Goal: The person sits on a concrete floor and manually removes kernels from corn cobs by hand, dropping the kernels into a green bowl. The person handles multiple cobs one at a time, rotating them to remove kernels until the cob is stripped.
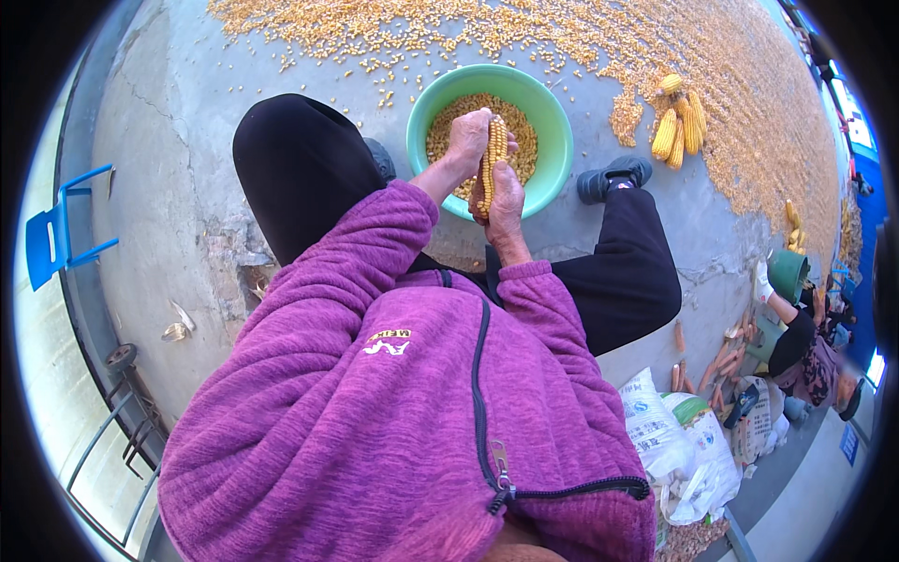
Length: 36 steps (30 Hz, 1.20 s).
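Between my two hands is a partly shelled ear of corn [494, 158], yellow kernels facing up and a bare reddish strip of cob along its lower left side. My left hand [468, 140] grips the upper end. Around the lower end closes my right hand [506, 204], its thumb lying against the kernels. Both hands are over a light green plastic basin [560, 151] on the concrete floor, between my feet. Loose corn kernels [521, 116] cover the basin's bottom; the hands hide part of them.
Kernels [744, 105] spread widely across the floor ahead and right. Several whole ears [678, 130] lie beyond my right shoe [615, 179]. Rightward are bare cobs [723, 362], stuffed woven sacks [664, 428], a dark green bucket [788, 275] and another person [808, 358]. A blue chair [60, 228] stands left.
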Available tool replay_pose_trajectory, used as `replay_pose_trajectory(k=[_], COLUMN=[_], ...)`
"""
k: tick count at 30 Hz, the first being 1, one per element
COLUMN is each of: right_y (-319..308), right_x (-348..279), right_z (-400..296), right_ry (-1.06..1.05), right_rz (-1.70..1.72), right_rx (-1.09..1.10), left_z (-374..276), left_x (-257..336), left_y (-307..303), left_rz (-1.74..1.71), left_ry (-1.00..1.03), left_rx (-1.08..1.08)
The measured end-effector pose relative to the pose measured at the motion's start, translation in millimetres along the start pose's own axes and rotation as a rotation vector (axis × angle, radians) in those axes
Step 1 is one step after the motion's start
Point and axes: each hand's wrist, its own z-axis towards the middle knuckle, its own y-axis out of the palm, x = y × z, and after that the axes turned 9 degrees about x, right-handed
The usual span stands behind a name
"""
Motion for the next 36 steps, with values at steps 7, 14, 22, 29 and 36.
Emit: replay_pose_trajectory(k=[7, 14, 22, 29, 36], right_y=[0, -3, 28, 24, 22], right_x=[-3, 39, -2, -39, -77], right_z=[7, 53, 37, 30, 44], right_ry=[0.003, -1.362, -0.666, -0.59, -0.38], right_rz=[0.098, -0.961, -0.726, -1.02, -0.365], right_rx=[-0.037, 0.309, 0.379, 0.319, 0.23], left_z=[6, 16, 21, -3, -44], left_x=[-15, -29, -16, -1, 3], left_y=[-3, -17, -24, -10, 3], left_rz=[-0.029, 0.117, 0.128, 0.152, 0.443], left_ry=[0.04, -0.085, -0.039, -0.023, 0.161], left_rx=[-0.007, -0.031, -0.117, -0.206, -0.39])
